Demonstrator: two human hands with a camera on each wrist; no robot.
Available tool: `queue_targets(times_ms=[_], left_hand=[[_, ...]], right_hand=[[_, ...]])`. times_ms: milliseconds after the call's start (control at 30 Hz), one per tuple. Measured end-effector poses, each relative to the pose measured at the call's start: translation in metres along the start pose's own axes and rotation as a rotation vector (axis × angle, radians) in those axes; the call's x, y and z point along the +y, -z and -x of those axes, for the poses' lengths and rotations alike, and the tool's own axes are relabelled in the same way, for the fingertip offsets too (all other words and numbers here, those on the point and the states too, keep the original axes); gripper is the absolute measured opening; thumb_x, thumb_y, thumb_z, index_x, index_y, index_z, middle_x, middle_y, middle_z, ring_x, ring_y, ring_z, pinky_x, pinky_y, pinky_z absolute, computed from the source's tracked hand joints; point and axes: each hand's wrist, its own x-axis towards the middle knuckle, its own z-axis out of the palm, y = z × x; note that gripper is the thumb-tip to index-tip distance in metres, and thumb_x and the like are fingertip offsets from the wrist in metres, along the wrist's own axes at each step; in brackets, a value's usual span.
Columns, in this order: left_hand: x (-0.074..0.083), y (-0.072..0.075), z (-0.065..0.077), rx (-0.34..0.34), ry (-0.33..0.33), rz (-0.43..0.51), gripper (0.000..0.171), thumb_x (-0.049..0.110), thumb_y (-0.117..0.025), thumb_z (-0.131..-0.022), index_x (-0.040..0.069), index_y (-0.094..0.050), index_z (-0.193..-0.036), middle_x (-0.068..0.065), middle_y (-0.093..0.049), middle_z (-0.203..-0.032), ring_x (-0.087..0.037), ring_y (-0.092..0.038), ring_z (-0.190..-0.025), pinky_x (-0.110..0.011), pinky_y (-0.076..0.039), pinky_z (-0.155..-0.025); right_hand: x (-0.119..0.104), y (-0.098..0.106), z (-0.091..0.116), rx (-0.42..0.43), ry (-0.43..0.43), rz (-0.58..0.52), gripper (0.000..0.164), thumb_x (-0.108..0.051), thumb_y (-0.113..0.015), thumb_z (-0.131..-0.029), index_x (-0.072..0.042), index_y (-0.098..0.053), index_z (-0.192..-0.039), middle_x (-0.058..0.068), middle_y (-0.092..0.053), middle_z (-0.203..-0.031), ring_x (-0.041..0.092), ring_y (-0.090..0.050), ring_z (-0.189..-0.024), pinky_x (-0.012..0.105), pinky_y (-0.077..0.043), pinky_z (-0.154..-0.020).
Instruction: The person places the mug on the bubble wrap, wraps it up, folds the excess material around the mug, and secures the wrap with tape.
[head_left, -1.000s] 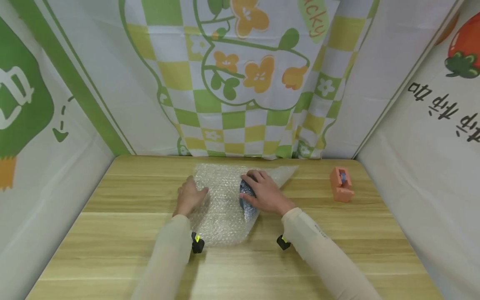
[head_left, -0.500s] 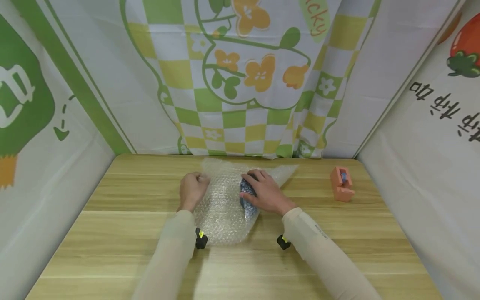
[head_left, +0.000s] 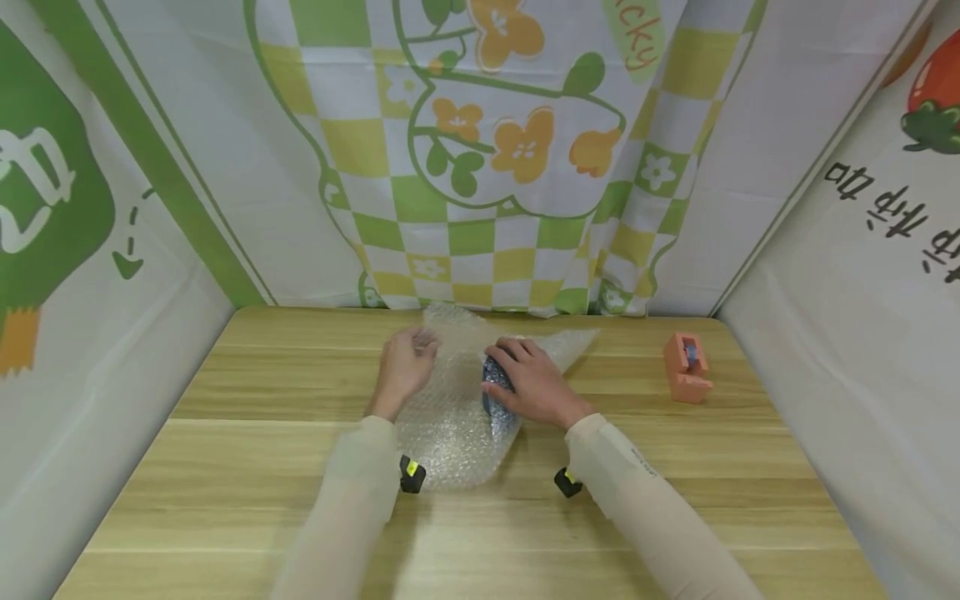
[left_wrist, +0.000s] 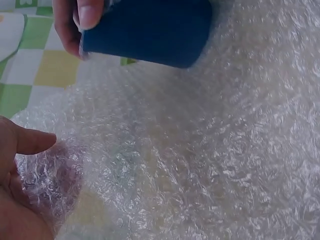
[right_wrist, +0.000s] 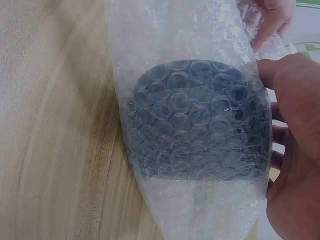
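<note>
A sheet of clear bubble wrap [head_left: 450, 442] lies on the wooden table, its right part folded over a dark blue object [right_wrist: 195, 125] with a rounded outline. My right hand [head_left: 538, 385] holds this object through the wrap, fingers over its far side and thumb on the near side. In the left wrist view the blue object [left_wrist: 150, 32] shows a smooth, uncovered side. My left hand [head_left: 407, 371] pinches the sheet's left edge and lifts it, thumb on top and fingers showing dimly through the plastic.
An orange tape dispenser [head_left: 686, 368] with a blue roll stands at the right rear of the table [head_left: 247, 467]. A checked, flowered cloth [head_left: 480, 242] hangs behind the rear edge. Printed white cloth walls rise on both sides.
My left hand has taken hold of the wrap's left edge and moved right and up, raising the far left corner. My right hand stays on the blue object.
</note>
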Motion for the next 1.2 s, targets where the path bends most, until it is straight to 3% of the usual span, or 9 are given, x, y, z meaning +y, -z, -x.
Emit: queue_targets(times_ms=[300,600,900,1067,1200], left_hand=[[0.024,-0.009,0.007,-0.024,-0.084,0.002,0.019,0.004,-0.06,-0.089,0.005,-0.065,-0.107,-0.009,-0.071,-0.095,-0.023,-0.066,-0.09,-0.037,-0.051,-0.084],[0.04,-0.015,0.016,-0.053,-0.215,-0.045,0.019,0.002,-0.061,-0.088,0.008,-0.068,-0.104,-0.007,-0.07,-0.099,-0.022,-0.066,-0.091,-0.038,-0.051,-0.083],[0.042,-0.021,0.021,-0.048,-0.254,-0.099,0.019,0.001,-0.062,-0.086,0.009,-0.069,-0.102,-0.005,-0.07,-0.1,-0.022,-0.066,-0.091,-0.037,-0.051,-0.083],[0.044,-0.023,0.025,-0.068,-0.26,-0.12,0.02,0.001,-0.061,-0.086,0.009,-0.068,-0.104,-0.007,-0.07,-0.099,-0.023,-0.066,-0.091,-0.039,-0.052,-0.081],[0.046,-0.026,0.028,-0.068,-0.264,-0.13,0.02,0.001,-0.061,-0.086,0.009,-0.069,-0.103,-0.007,-0.07,-0.097,-0.023,-0.066,-0.089,-0.038,-0.052,-0.08]], right_hand=[[0.0,-0.003,0.001,0.032,-0.014,-0.022,0.057,-0.046,-0.052,-0.093,-0.012,-0.045,-0.138,0.009,-0.043,-0.137,0.028,-0.039,-0.126,0.047,-0.032,-0.105],[0.0,-0.009,0.001,0.154,-0.063,-0.134,0.058,-0.043,-0.062,-0.088,-0.005,-0.044,-0.128,0.009,-0.052,-0.123,0.024,-0.046,-0.119,0.04,-0.037,-0.102],[0.003,-0.015,0.006,0.277,-0.05,-0.164,0.051,-0.045,-0.068,-0.082,-0.009,-0.053,-0.115,0.017,-0.044,-0.133,0.029,-0.044,-0.122,0.042,-0.041,-0.099],[0.006,-0.012,0.013,0.343,-0.045,-0.211,0.05,-0.047,-0.071,-0.079,-0.009,-0.059,-0.11,0.015,-0.046,-0.127,0.028,-0.044,-0.118,0.044,-0.041,-0.097],[0.011,-0.003,0.019,0.413,-0.065,-0.326,0.038,-0.042,-0.068,-0.083,-0.011,-0.064,-0.105,0.008,-0.052,-0.117,0.023,-0.046,-0.111,0.042,-0.042,-0.092]])
